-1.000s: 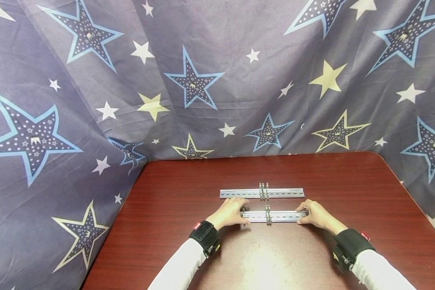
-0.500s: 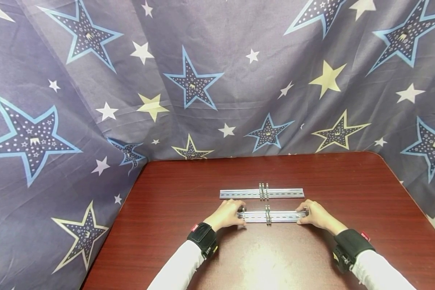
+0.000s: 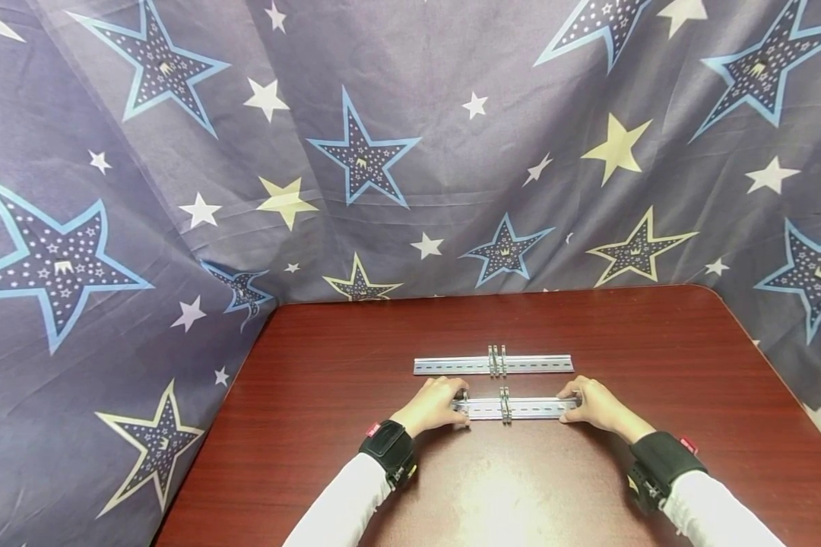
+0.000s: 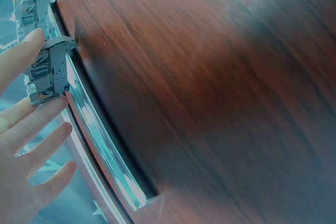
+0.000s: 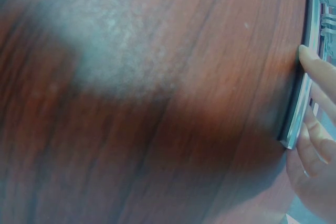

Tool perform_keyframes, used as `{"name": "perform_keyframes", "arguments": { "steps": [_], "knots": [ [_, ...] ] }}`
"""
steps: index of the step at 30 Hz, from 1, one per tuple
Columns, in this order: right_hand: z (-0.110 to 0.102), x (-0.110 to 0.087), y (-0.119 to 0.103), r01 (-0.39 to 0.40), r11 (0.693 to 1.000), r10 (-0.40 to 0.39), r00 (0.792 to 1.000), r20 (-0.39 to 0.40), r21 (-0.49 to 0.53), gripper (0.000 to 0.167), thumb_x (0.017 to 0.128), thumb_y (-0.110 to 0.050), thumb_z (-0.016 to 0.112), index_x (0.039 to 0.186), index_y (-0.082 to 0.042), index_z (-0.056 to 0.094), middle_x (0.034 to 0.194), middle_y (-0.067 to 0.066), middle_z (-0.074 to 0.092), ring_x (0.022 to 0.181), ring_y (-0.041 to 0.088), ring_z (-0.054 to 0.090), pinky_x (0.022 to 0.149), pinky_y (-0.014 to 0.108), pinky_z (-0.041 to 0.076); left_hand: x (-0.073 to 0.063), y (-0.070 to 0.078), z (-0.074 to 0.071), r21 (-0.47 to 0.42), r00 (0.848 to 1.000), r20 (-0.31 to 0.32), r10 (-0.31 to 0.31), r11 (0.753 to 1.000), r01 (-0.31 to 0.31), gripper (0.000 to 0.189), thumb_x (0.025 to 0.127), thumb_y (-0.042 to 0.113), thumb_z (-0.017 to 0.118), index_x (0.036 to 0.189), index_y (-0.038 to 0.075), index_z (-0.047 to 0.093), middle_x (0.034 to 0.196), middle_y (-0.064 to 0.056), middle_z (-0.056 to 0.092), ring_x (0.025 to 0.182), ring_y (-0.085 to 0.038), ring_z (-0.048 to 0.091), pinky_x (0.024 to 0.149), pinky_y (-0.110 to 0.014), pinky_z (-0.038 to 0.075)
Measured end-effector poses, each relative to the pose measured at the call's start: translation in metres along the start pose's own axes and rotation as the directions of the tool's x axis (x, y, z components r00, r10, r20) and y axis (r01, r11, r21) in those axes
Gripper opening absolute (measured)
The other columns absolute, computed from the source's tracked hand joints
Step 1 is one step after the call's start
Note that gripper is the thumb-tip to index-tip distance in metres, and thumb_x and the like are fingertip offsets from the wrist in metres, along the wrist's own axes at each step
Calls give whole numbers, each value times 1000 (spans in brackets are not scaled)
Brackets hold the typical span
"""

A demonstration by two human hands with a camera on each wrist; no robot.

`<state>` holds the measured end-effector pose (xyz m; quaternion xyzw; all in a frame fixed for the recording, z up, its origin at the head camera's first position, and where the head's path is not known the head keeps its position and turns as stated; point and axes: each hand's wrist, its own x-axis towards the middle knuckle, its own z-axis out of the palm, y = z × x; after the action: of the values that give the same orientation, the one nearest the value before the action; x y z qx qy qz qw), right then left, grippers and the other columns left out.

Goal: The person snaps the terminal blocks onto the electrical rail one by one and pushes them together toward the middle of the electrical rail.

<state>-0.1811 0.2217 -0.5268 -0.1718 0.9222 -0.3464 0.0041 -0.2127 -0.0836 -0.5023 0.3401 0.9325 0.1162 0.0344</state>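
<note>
The nearer slotted metal DIN rail (image 3: 540, 409) lies left to right on the table, with slim terminal blocks (image 3: 505, 405) clipped across its middle. My left hand (image 3: 434, 403) is at the rail's left part, pinching a single grey terminal block (image 4: 50, 72). In the left wrist view the thumb is on one end of this block and fingers are at the other; the block straddles the rail, whose bare end runs on past the hand. My right hand (image 3: 595, 406) grips the rail's right end, its thumb (image 5: 310, 59) along the near edge and fingers on the far side.
Just behind lies a second DIN rail (image 3: 451, 366), parallel to the first, with several slim terminal blocks (image 3: 497, 361) near its middle. The reddish-brown wooden table (image 3: 328, 342) backs onto a star-printed curtain (image 3: 410, 152), which also hangs at both sides.
My left hand slid slightly left, then back right along the rail. The pinched terminal block now sits a little further right than before. My right hand and both rails stayed in place.
</note>
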Motion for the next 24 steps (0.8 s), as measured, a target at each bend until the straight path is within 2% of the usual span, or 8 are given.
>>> {"name": "perform_keyframes", "arguments": {
  "steps": [15,24],
  "knots": [
    [0,1,0,6,1000,-6,1000,6,-8,29,57,-13,77,81,-3,66,80,7,57,71,16,49,62,30,38,10,14,4,16,1000,15,-4,1000,4,53,66,37,72,109,11,57,99,1,62,96,-16,54,87,-32,36],
    [0,0,0,-10,1000,10,1000,7,-2,29,57,-12,77,81,-3,66,80,7,58,70,16,49,62,29,38,15,22,5,20,1000,8,15,1000,-15,54,67,37,72,111,10,56,102,1,62,97,-15,53,86,-31,36]
  ]
}}
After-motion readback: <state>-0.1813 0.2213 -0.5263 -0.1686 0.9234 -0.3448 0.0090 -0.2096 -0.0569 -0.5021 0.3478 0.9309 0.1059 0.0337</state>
